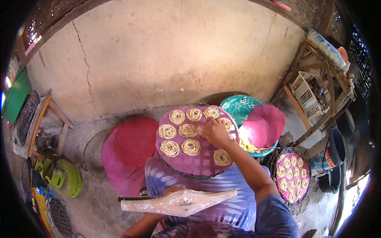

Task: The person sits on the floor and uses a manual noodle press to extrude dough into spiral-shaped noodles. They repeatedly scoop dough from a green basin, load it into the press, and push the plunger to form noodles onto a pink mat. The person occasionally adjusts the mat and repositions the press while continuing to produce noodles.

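My right hand (214,131) reaches over a purple cloth-covered round tray (206,160), its fingers bent down among pale coiled noodle nests (187,130); whatever is in them is hidden. The tray sits over my lap, on blue tie-dyed fabric. Below it, my left hand (172,191) grips a pale, powder-smeared wooden tool (178,203) with tapered ends; the tool hides most of that hand.
Red and pink cloth rounds (131,139) lie left; a teal basin (238,104) with pink cloth stands right, near another tray of coils (289,172). A green gas cylinder (67,178), wooden rack (317,95) and dark bucket (335,146) flank me, before a cracked wall.
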The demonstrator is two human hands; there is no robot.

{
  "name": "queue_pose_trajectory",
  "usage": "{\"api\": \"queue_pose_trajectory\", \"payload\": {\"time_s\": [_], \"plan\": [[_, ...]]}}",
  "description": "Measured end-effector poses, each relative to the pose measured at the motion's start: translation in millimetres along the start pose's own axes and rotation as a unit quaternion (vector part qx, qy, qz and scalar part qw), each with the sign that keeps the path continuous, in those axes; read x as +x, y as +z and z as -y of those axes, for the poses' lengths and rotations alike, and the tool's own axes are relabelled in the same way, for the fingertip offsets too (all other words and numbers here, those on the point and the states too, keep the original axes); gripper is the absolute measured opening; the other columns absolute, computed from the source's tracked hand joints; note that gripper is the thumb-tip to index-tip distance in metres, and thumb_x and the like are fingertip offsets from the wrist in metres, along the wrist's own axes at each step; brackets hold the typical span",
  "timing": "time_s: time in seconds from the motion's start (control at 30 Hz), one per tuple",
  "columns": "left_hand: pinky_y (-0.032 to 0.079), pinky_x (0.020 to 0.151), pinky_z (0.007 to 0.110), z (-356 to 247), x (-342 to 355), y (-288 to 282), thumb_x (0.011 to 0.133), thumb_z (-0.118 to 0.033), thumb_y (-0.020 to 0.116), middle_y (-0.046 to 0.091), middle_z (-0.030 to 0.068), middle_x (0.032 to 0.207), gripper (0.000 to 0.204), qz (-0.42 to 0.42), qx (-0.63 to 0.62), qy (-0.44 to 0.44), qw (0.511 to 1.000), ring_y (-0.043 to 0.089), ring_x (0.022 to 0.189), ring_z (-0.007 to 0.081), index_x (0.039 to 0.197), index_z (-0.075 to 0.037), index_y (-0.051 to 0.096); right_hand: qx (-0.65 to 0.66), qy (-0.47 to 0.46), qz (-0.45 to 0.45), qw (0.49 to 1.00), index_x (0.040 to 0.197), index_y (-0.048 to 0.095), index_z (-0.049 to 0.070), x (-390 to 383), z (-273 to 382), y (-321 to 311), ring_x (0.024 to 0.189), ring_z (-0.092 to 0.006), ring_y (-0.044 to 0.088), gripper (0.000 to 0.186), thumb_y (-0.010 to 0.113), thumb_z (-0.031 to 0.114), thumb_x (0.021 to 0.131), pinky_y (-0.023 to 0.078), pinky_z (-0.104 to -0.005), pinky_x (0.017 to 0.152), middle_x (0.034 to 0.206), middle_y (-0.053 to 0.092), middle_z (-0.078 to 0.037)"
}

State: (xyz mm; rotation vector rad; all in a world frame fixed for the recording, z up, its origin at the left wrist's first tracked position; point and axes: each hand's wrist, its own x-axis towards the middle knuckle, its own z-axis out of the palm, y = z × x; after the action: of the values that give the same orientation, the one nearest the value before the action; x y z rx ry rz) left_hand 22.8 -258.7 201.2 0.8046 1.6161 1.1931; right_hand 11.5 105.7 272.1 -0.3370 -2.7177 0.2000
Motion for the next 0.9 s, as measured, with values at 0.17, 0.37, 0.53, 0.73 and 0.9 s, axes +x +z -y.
{"api": "queue_pose_trajectory", "payload": {"time_s": [0.17,0.37,0.53,0.73,0.9], "plan": [[0.036,0.109,0.039,-1.7,2.8,-2.0,0.096,-0.033,0.054,0.053,0.0100,0.136,0.054,-0.003,-0.003,0.000,1.000,0.050,0.125,0.0233,0.142,-0.007,0.041,-0.017,0.031,-0.042,0.999,0.095,0.071,0.012,-16.2,-13.6,-17.8,0.106,-0.0285,0.053,0.021,0.072,0.019,0.075,0.041,-0.0464,0.091,0.114,0.059,-0.005],[0.035,0.110,0.038,-5.8,4.9,-1.2,0.096,-0.031,0.053,0.052,0.0095,0.136,0.053,0.000,0.004,-0.003,1.000,0.049,0.125,0.0233,0.141,-0.007,0.042,-0.041,-0.011,-0.001,0.999,0.095,0.072,0.012,-28.3,-8.1,-35.0,0.097,-0.0253,0.058,0.019,0.074,0.017,0.077,0.041,-0.0437,0.090,0.097,0.068,-0.005],[0.035,0.110,0.038,-7.5,13.1,-4.0,0.096,-0.029,0.053,0.052,0.0091,0.137,0.051,-0.001,0.013,-0.005,1.000,0.049,0.126,0.0233,0.141,-0.007,0.043,0.334,0.151,-0.122,0.922,0.095,0.071,0.005,-42.4,-38.4,-92.6,0.084,-0.0184,0.065,0.014,0.069,0.017,0.088,0.050,-0.0301,0.077,0.087,0.070,-0.011],[0.034,0.111,0.038,-17.6,31.4,-5.8,0.096,-0.028,0.053,0.051,0.0087,0.138,0.050,0.016,0.034,0.013,0.999,0.048,0.127,0.0234,0.140,-0.007,0.044,0.029,0.329,0.157,0.931,0.109,0.068,0.006,-100.8,-148.3,-104.6,0.086,-0.0207,0.065,0.026,0.059,0.027,0.097,0.046,-0.0266,0.075,0.093,0.069,-0.008],[0.033,0.111,0.038,-37.3,44.9,7.7,0.096,-0.026,0.052,0.051,0.0083,0.139,0.048,0.045,0.059,0.041,0.996,0.047,0.127,0.0234,0.140,-0.007,0.044,-0.071,0.238,-0.033,0.968,0.121,0.064,0.007,-147.7,-124.1,-108.4,0.098,-0.0356,0.066,0.041,0.058,0.039,0.095,0.051,-0.0390,0.082,0.110,0.067,-0.018]]}}
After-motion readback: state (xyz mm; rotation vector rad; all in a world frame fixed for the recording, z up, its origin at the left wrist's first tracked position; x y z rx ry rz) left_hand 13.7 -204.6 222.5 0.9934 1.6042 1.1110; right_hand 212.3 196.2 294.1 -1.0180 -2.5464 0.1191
